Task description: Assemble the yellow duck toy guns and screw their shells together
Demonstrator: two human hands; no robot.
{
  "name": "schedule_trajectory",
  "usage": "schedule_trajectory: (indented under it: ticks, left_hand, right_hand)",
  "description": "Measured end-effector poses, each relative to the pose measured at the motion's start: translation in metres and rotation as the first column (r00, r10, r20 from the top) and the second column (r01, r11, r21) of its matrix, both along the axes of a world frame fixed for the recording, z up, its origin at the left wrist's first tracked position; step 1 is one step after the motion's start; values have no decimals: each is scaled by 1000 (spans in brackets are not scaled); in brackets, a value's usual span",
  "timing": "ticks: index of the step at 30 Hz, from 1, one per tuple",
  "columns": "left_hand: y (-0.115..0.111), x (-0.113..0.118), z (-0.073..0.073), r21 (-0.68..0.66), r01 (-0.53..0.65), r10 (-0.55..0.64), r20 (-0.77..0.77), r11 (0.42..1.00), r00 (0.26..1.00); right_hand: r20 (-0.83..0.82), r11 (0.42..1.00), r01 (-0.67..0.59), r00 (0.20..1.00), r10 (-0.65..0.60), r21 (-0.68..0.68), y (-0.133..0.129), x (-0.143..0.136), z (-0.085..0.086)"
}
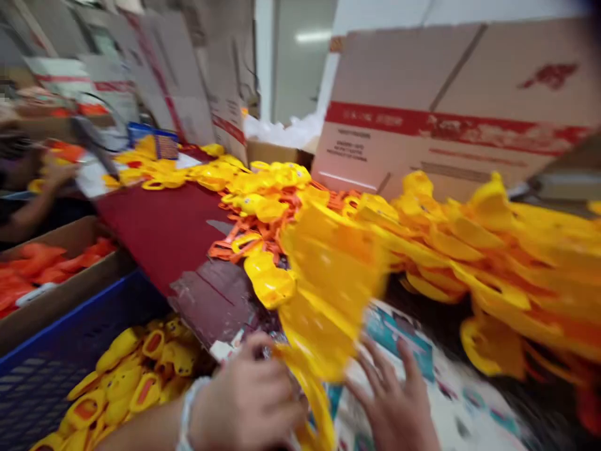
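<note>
In front of me a yellow duck-style clog [328, 282] stands raised, smeared by motion. My left hand [248, 401], with a pale band at the wrist, is closed around the lower yellow part of it. Spread fingers show on my right hand [394, 394], just below the clog's right edge; whether the fingertips touch it I cannot tell. Another yellow clog [267, 275] lies just beyond, next to a heap of orange straps [230, 244]. Under my right hand is a printed sheet [451, 413] in white and teal.
Many yellow clogs [469, 238] are piled on the right. A blue crate [141, 294] at lower left holds small yellow clogs. Beside it a cardboard box [70, 288] holds orange pieces. Large cartons [399, 81] stand behind. At far left a co-worker's arm [42, 200] handles orange and yellow pieces.
</note>
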State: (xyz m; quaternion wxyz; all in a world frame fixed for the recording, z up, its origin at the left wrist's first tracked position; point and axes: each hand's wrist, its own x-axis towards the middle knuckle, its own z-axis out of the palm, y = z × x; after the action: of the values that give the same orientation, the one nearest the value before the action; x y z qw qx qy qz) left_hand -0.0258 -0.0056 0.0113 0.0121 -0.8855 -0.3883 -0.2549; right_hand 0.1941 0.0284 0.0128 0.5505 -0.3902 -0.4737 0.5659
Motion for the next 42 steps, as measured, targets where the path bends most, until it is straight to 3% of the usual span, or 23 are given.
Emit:
schedule_trajectory:
  ticks: [3, 5, 7, 9, 12, 14, 18, 22, 25, 27, 29, 31, 34, 36, 38, 42]
  left_hand:
    - [-25, 72, -38, -33, 295, -295, 18, 955, 955]
    - [-29, 101, -48, -50, 407, -404, 55, 912, 913]
    - [-25, 117, -48, -63, 459, -451, 108, 886, 886]
    - [-17, 125, -43, -119, 408, -390, 145, 905, 909]
    - [-12, 133, -39, -269, 186, -160, 113, 945, 981]
    - [-14, 138, -41, -325, 99, -75, 84, 940, 994]
    - [-19, 145, -46, -305, 67, -43, 83, 950, 996]
    - [-21, 148, -43, -262, -1, 18, 64, 965, 998]
    - [-22, 150, -39, -260, -42, 56, 48, 965, 997]
    - [-24, 150, -35, -282, -66, 78, 31, 957, 997]
    - [-25, 150, -30, -314, -73, 82, 15, 947, 997]
    - [-24, 150, -26, -336, -61, 67, 6, 940, 998]
    - [-22, 149, -24, -343, -43, 47, 3, 938, 999]
    - [-21, 149, -24, -338, -37, 39, -2, 940, 999]
    - [-21, 149, -24, -329, -36, 37, -3, 944, 999]
    - [-22, 150, -23, -328, -58, 62, 3, 943, 998]
  right_hand:
    - [-160, 958, 192, 960, -229, -213, -4, 37, 11]
    - [-119, 912, 270, 941, -318, -308, -7, 56, 2]
    - [51, 915, 294, 955, -292, -275, -14, 66, -13]
    - [273, 950, 281, 932, -236, -138, -18, 69, -25]
    - [537, 985, 171, 829, -157, 24, -1, 73, -24]
    - [669, 992, 107, 733, -124, 66, 31, 75, -12]
    - [901, 998, 5, 429, -65, 70, 122, 59, 10]
    - [985, 997, 54, 159, -66, 58, 187, 22, 0]
    - [995, 992, 107, 72, -68, 60, 197, 11, -10]
    - [994, 992, 117, 83, -64, 55, 188, 20, -9]
    - [986, 994, 101, 154, -63, 47, 172, 39, -2]
    - [956, 998, 53, 290, -48, 34, 149, 59, 8]
    - [818, 997, -76, 574, 34, 12, 107, 77, 19]
    - [681, 990, -137, 728, 76, 35, 81, 76, 19]
    - [554, 984, -164, 826, 102, 64, 61, 68, 14]
    - [377, 968, -228, 910, 174, 103, 40, 55, 4]
